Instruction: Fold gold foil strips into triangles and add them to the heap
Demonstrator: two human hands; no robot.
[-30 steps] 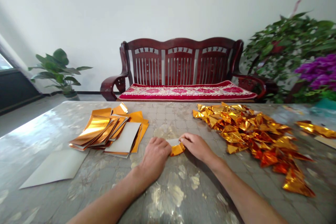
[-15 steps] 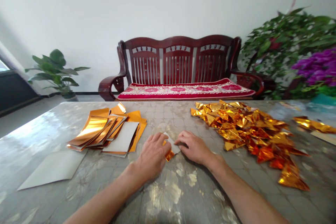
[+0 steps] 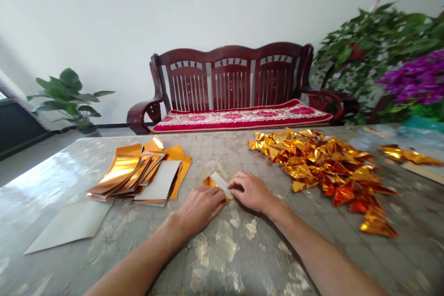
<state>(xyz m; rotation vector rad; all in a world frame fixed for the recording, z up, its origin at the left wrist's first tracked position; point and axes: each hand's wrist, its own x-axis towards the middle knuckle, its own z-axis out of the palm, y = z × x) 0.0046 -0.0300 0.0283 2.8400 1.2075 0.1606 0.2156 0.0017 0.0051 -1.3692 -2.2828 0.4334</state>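
A small sheet of gold foil paper (image 3: 220, 180), white on one side, lies partly folded on the table between my hands. Gold shows at its left corner and the pale side faces up on the right. My left hand (image 3: 204, 203) holds it down, fingers together and bent across its lower part, hiding much of the fold. At the right edge my right hand (image 3: 249, 190) is closed, thumb and forefinger pinching the paper. To the left lies a loose stack of gold foil sheets (image 3: 120, 166). A pile of folded gold foil pieces (image 3: 312, 157) spreads on the right.
The table (image 3: 222, 259) has a glossy, flower-patterned cover. A single pale sheet (image 3: 67, 225) lies at left. Clear plastic (image 3: 371, 138) and another foil bundle (image 3: 409, 153) sit at far right. Beyond stand a wooden bench (image 3: 232, 78), potted plants (image 3: 71, 97) and purple flowers (image 3: 416, 76).
My left hand has slid lower and flattened over the paper, uncovering its gold left corner. My right hand stays at the right edge. The view has shifted slightly.
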